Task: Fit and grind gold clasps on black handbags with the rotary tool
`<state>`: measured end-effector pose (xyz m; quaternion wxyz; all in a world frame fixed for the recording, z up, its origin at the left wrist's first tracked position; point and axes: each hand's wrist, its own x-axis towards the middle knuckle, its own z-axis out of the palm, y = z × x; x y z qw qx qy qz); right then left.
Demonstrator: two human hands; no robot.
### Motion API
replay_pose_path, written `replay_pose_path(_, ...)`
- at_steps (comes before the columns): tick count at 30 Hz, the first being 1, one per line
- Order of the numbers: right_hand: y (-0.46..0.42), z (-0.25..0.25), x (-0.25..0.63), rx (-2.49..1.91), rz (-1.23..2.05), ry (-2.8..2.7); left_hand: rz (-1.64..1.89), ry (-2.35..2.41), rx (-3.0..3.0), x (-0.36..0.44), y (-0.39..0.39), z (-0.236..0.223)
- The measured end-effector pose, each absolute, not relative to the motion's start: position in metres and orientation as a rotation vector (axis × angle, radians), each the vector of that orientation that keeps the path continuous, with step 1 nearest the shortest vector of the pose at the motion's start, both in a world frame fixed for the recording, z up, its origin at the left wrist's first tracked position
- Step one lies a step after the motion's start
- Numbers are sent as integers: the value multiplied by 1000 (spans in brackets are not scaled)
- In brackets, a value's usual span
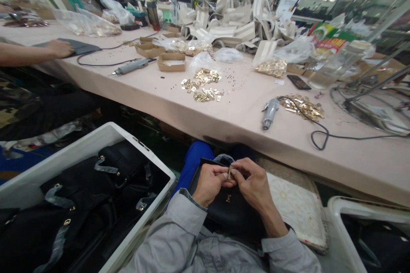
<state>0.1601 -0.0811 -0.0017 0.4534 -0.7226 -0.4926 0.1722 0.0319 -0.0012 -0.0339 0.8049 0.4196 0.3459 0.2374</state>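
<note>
My left hand (210,181) and my right hand (254,183) meet over my lap, fingers closed. Between their fingertips is a small gold-coloured metal plate (229,172), pinched from both sides and partly hidden by the thumbs. Under the hands a black bag (221,217) lies across my lap. It has a gold metal fitting (228,198) on its front, and a plastic-wrapped handle (224,158) shows at its far edge.
Gold metal parts (205,94), an electric screwdriver (270,113) and a second screwdriver (133,67) lie on the table (224,115). White bins hold black bags, left (112,130) and right (339,202). A co-worker's hand (59,48) rests far left.
</note>
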Motion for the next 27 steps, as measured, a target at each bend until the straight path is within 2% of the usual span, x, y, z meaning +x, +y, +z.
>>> replay_pose_path(18, -84, -26, 161, -1883, 492, -1079, 534, 794, 1063, 34, -5, -36)
replay_pose_path(27, -82, -24, 153, -1774, 785, -680, 467, 850, 1053, 32, -9, -32)
